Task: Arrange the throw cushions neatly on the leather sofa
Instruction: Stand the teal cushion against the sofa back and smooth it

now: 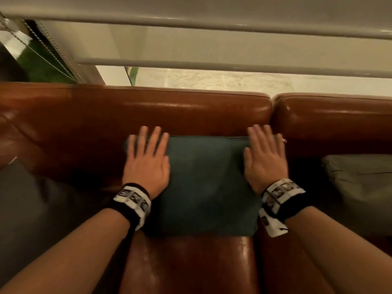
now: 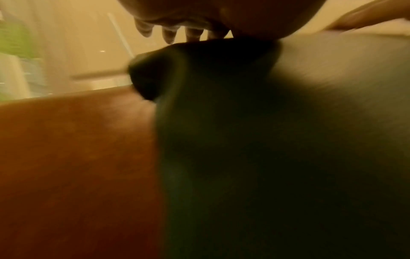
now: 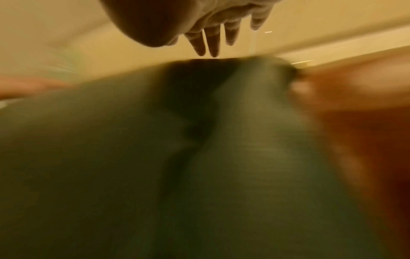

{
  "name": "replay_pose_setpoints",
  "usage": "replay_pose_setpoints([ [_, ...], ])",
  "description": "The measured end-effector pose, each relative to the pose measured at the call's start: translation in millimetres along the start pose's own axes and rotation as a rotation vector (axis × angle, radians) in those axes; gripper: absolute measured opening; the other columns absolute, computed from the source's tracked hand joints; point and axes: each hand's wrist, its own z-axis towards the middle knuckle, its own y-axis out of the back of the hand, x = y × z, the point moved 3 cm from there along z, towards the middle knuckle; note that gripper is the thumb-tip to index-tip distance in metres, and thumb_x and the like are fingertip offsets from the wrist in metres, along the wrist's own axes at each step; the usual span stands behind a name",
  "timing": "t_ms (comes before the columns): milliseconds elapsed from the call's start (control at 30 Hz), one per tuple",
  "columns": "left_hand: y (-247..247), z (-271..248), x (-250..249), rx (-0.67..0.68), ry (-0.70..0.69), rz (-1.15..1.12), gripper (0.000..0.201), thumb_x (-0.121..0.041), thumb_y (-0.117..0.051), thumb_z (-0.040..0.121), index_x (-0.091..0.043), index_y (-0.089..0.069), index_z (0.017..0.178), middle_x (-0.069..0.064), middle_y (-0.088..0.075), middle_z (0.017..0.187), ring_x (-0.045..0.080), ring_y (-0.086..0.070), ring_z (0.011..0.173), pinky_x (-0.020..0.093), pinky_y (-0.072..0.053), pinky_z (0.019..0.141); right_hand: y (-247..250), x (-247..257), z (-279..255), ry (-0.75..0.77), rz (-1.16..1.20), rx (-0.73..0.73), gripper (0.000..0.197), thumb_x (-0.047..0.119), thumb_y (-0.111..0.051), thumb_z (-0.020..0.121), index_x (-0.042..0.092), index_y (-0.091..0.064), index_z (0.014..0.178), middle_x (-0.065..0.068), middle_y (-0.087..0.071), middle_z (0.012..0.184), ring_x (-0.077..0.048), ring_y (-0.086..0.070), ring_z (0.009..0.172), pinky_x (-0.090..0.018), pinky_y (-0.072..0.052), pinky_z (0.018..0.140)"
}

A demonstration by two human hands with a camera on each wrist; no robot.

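Cushion [image 1: 209, 183]: we judge it light and soft, with a fabric cover that gives under pressure and is not fragile; it is unlikely to slide much on the leather.
Hold points: we recommend the two side edges, or the top corners, one per hand.
Position: the cushion leans against the sofa [image 1: 131, 109] backrest, its lower edge on the seat, near the seam between two back sections.
Left hand [image 1: 147, 161]: we see it flat with fingers straight and spread, lying on the cushion's upper left corner.
Right hand [image 1: 265, 158]: flat, fingers straight, over the upper right corner; neither hand holds anything.
Other cushions: a grey cushion [image 1: 31, 219] lies toward the sofa's left end, an olive cushion [image 1: 360, 183] toward its right.
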Motion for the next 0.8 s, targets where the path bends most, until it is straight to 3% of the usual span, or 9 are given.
replay_pose_setpoints([
  [67, -1, 0, -43, 0.007, -0.126, -0.049, 0.063, -0.041, -0.029, 0.094, -0.018, -0.029, 0.153, 0.004, -0.027, 0.16, 0.03, -0.018, 0.149, 0.053, -0.011, 0.12, -8, 53, -9, 0.179, 0.061, 0.008, 0.057, 0.038, -0.024, 0.1, 0.017, -0.031, 0.153, -0.003, -0.029, 0.16, -0.023, -0.018, 0.15, -0.048, -0.01, 0.121],
  [167, -14, 11, -62, 0.066, -0.156, -0.067, 0.061, -0.045, -0.022, 0.098, -0.022, -0.022, 0.155, 0.0, -0.024, 0.162, 0.026, -0.018, 0.15, 0.051, -0.01, 0.12, -34, 81, -7, 0.251, 0.028, 0.101, 0.056, 0.041, -0.021, 0.102, 0.021, -0.026, 0.154, 0.0, -0.026, 0.161, -0.021, -0.015, 0.151, -0.045, -0.004, 0.121],
  [267, -23, 23, -18, 0.061, -0.075, -0.039, 0.058, -0.043, -0.027, 0.096, -0.028, -0.031, 0.152, 0.002, -0.035, 0.157, 0.031, -0.028, 0.145, 0.05, -0.015, 0.119, -39, 30, 12, 0.108, -0.008, 0.08, 0.057, 0.045, -0.021, 0.1, 0.026, -0.031, 0.153, -0.001, -0.031, 0.159, -0.023, -0.02, 0.149, -0.045, -0.007, 0.121],
  [367, -23, 21, 21, 0.1, -0.034, -0.002, 0.058, -0.044, -0.022, 0.096, -0.025, -0.036, 0.15, 0.005, -0.042, 0.153, 0.033, -0.031, 0.144, 0.048, -0.013, 0.12, -34, -20, 16, -0.014, -0.048, 0.15, 0.06, 0.048, -0.012, 0.1, 0.026, -0.025, 0.154, 0.0, -0.025, 0.162, -0.021, -0.012, 0.151, -0.043, 0.0, 0.122],
  [533, -9, 5, 17, 0.005, 0.139, -0.032, 0.062, -0.044, -0.019, 0.096, -0.021, -0.026, 0.153, 0.004, -0.028, 0.16, 0.032, -0.012, 0.15, 0.057, -0.001, 0.12, -10, -12, -1, -0.111, 0.003, 0.025, 0.06, 0.044, -0.015, 0.101, 0.02, -0.021, 0.156, -0.001, -0.018, 0.164, -0.021, -0.004, 0.152, -0.046, 0.001, 0.122],
  [600, -2, -14, -14, -0.09, 0.053, -0.082, 0.064, -0.041, -0.027, 0.096, -0.017, -0.023, 0.154, 0.005, -0.022, 0.162, 0.034, -0.007, 0.151, 0.056, 0.001, 0.12, -5, 18, -32, 0.04, 0.074, -0.079, 0.058, 0.038, -0.024, 0.102, 0.015, -0.026, 0.154, -0.003, -0.021, 0.162, -0.023, -0.009, 0.152, -0.047, -0.003, 0.122],
  [700, -21, -51, -77, -0.11, -0.212, -0.121, 0.066, -0.039, -0.035, 0.096, -0.019, -0.016, 0.156, -0.001, -0.012, 0.164, 0.03, -0.003, 0.152, 0.053, -0.003, 0.121, -39, 73, -85, 0.259, 0.117, -0.085, 0.056, 0.035, -0.031, 0.102, 0.013, -0.028, 0.154, -0.003, -0.021, 0.161, -0.023, -0.011, 0.151, -0.049, -0.009, 0.122],
  [800, -60, -56, -77, -0.152, -0.22, -0.076, 0.068, -0.042, -0.04, 0.096, -0.027, -0.011, 0.156, -0.006, -0.007, 0.164, 0.027, -0.005, 0.152, 0.049, -0.002, 0.122, -87, 70, -101, 0.238, 0.046, -0.149, 0.057, 0.039, -0.034, 0.102, 0.019, -0.022, 0.154, -0.003, -0.018, 0.161, -0.021, -0.011, 0.151, -0.045, -0.009, 0.122],
])
